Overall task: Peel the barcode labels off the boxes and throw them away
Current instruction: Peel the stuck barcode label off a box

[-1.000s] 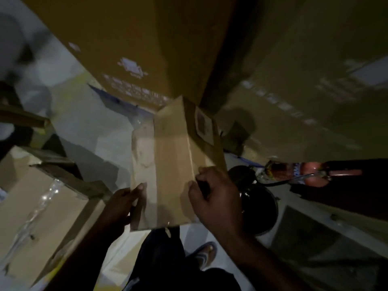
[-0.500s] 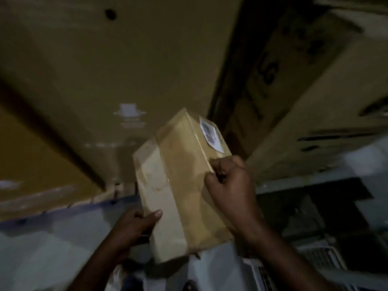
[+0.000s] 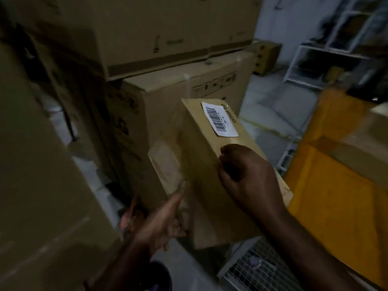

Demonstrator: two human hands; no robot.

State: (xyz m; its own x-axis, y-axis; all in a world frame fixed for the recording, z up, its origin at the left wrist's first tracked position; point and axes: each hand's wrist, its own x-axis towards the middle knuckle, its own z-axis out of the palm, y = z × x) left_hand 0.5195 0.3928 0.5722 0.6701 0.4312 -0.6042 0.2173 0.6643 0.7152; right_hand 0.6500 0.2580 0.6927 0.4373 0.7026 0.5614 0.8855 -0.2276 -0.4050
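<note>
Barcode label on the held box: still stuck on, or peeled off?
Still on. The label lies flat on the box, no corner visibly lifted; the right hand rests below it.

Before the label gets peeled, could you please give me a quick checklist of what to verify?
1. Small box supported by left hand: ok.
2. Barcode label facing the camera, unobstructed: ok.
3. Label intact, fully stuck on: ok, no lifted corner visible.
4. Right hand on the label: not ok, it rests below it.
5. Right hand free of other items: cannot tell.
6. Bin for the label in view: not ok.
</note>
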